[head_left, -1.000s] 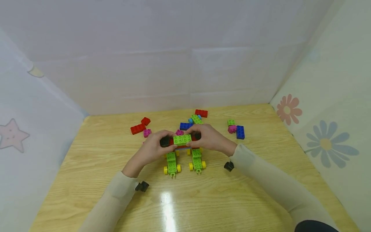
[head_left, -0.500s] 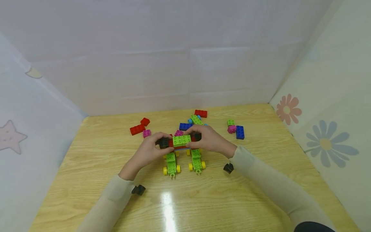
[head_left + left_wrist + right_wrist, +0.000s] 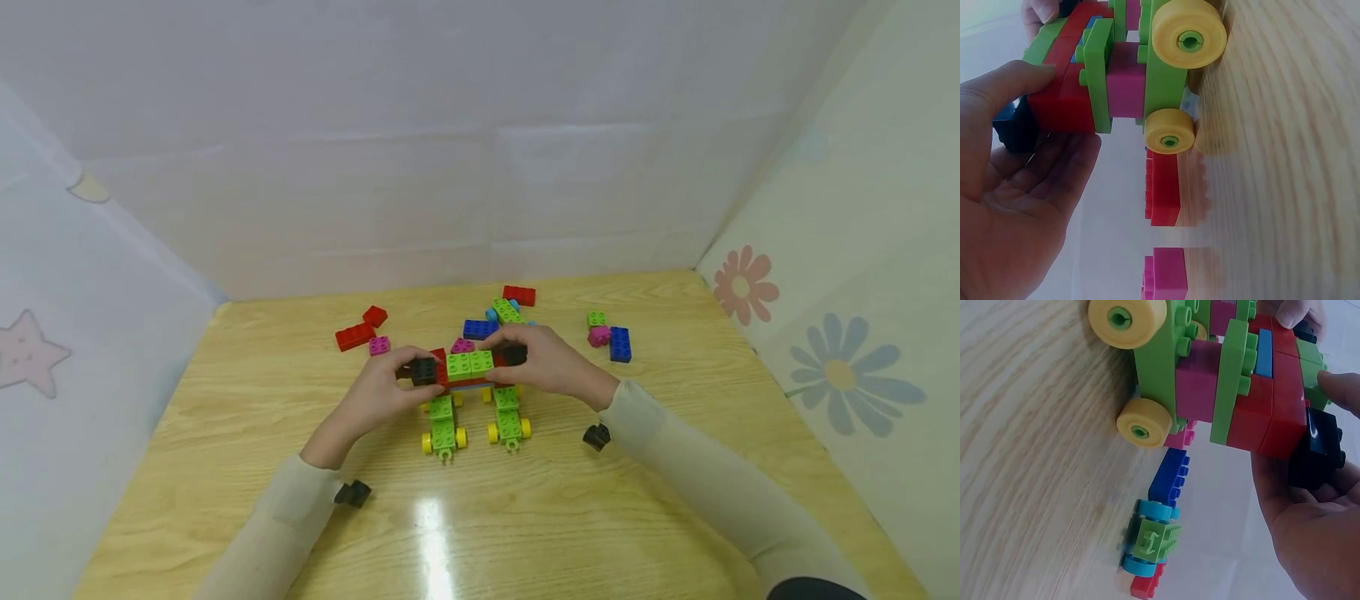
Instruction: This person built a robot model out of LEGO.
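brick model [image 3: 470,364]: held between | left fingers [image 3: 1080,167]: pinching its left end | right fingers [image 3: 1267,484]: pinching its right end

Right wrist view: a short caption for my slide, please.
Right hand gripping a brick build with yellow wheels, blue brick lying nearby.

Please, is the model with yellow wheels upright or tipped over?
Upright. The model has yellow wheels lowest, and green bricks on top, studs facing up.

Bench [image 3: 600,517] has two red bricks [image 3: 355,337] plus pink brick [image 3: 379,345] on left, blue brick [image 3: 478,329] and blue-wheeled green base [image 3: 507,311] mid-back, third red brick [image 3: 519,295] behind, green brick [image 3: 596,319], pink piece [image 3: 599,336], second blue brick [image 3: 620,344] right, flower prints [image 3: 839,375] far right.
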Available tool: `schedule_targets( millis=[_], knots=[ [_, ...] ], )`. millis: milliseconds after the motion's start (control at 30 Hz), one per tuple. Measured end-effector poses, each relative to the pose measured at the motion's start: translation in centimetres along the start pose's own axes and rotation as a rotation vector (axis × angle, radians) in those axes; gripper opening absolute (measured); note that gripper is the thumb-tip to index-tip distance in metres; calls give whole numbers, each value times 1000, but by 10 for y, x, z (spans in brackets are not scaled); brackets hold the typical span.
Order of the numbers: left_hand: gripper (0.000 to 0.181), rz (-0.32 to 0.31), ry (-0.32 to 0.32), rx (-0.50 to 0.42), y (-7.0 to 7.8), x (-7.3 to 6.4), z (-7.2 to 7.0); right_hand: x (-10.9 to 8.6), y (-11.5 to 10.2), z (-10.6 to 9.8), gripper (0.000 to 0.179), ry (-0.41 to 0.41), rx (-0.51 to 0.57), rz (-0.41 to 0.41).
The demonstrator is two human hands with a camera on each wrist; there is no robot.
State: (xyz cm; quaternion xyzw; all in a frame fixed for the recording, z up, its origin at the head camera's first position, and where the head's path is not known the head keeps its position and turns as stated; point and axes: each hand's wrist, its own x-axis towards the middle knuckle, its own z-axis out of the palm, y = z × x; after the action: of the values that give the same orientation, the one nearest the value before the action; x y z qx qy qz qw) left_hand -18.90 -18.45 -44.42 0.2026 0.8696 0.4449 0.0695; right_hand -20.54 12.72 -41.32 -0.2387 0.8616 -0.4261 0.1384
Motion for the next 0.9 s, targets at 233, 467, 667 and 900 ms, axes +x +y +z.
schedule_targets(
  millis=[233, 467, 667, 900],
  knots=[
    [45, -2, -3, -3, -4, -3, -2, -3, 1, -3, 39, 9, 0, -10],
    [44, -3, -8, -16, -8, -3, -3, -5, 3, -4, 38, 7, 20, -14],
    [44, -5, -3, -6, -9, -6, -6, -7, 7, -5, 36, 2, 37, -26],
    [46, -7, -15, -8, -9, -6, -8, -11, 5, -7, 38, 5, 45, -24]
  ],
)
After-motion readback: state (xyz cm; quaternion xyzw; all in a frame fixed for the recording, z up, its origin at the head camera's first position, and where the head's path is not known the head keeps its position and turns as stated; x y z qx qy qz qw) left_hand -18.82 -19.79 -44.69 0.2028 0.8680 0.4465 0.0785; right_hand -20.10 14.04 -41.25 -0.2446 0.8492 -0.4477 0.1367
